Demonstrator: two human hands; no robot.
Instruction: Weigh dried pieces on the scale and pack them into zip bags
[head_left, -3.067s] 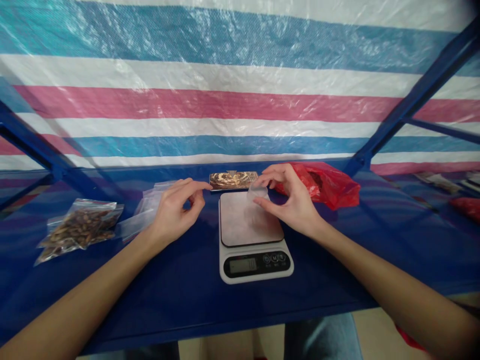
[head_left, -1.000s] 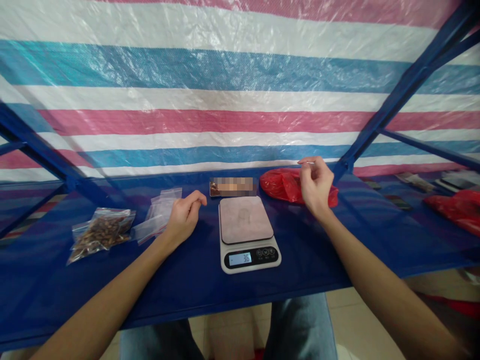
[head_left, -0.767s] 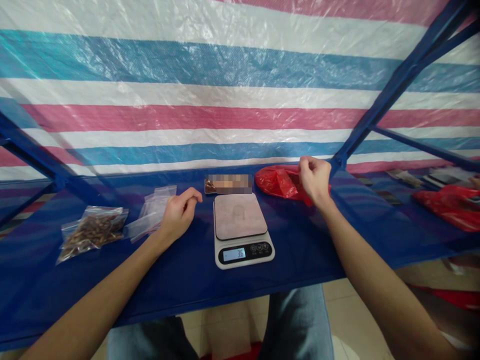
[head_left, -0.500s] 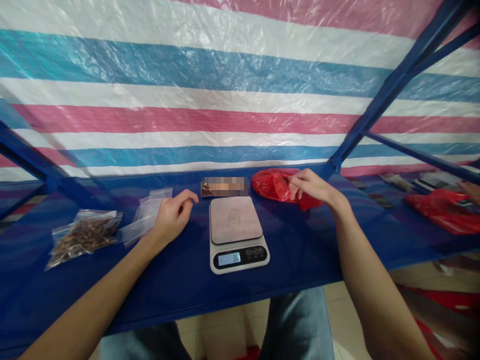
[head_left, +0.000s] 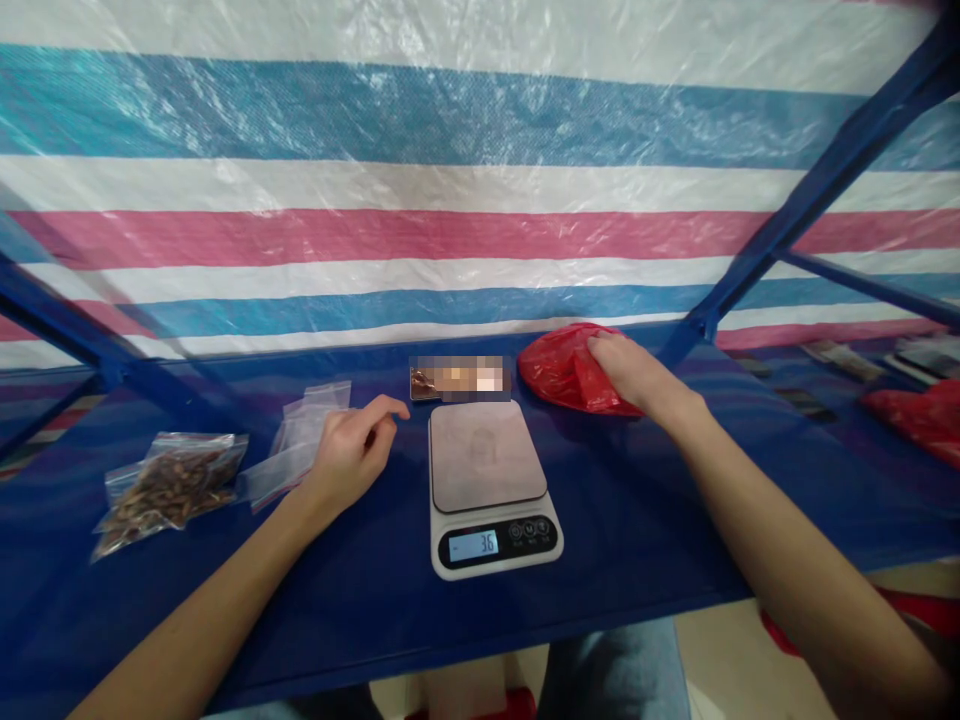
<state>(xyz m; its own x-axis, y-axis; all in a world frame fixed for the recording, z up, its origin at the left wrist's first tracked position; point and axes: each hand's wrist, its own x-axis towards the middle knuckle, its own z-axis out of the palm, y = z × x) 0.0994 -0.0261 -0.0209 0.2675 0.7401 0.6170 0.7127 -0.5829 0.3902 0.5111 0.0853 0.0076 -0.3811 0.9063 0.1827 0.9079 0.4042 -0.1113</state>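
Observation:
My right hand [head_left: 634, 372] lies at the mouth of a crumpled red plastic bag [head_left: 559, 370] at the back of the blue table, its fingertips hidden in the plastic. My left hand [head_left: 351, 450] rests on the table, loosely curled and holding nothing, beside a pile of empty clear zip bags [head_left: 300, 440]. Between the hands stands a white kitchen scale [head_left: 491, 500] whose display reads 36. A small clear bag [head_left: 484, 445] lies faintly visible on its plate.
A clear bag filled with brown dried pieces [head_left: 169, 485] lies at the left. A flat blurred packet [head_left: 457, 380] sits behind the scale. A striped tarp [head_left: 450, 200] backs the blue frame [head_left: 787, 220]. Another red bag [head_left: 919, 415] lies far right.
The small clear bag left my right hand and now lies on the scale, which reads 36. My right hand moved right and down into the red bag. My left hand settled on the table.

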